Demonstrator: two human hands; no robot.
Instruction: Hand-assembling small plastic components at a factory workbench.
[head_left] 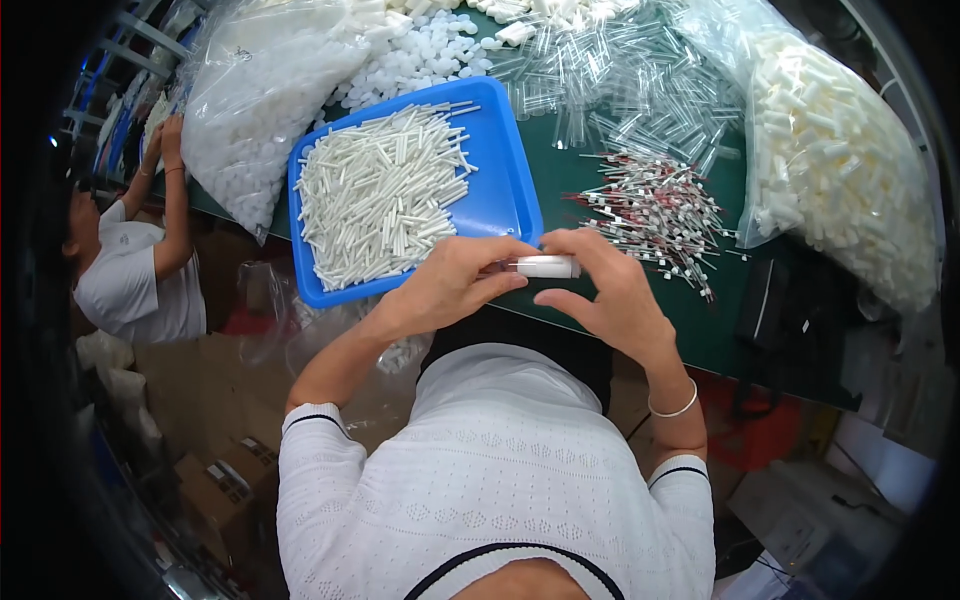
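Note:
My left hand (450, 278) pinches a short clear tube with a white cylinder inside (546, 267), held level in front of my body at the table's near edge. The tube's left end is hidden by those fingers. Around its right end curves my right hand (622, 300), thumb and fingers spread apart, with no clear grip on it. Just beyond my left hand stands a blue tray (505, 185) with a heap of thin white sticks (385, 190). Past my right hand lies a pile of small white parts with red and silvery leads (655, 220).
Loose clear tubes (630, 80) cover the back of the green table (560, 195). Translucent white caps (425, 55) lie at the back left, beside a bulging plastic bag (255, 110). Another bag of white cylinders (830, 150) stands right. A person (140, 250) works at far left.

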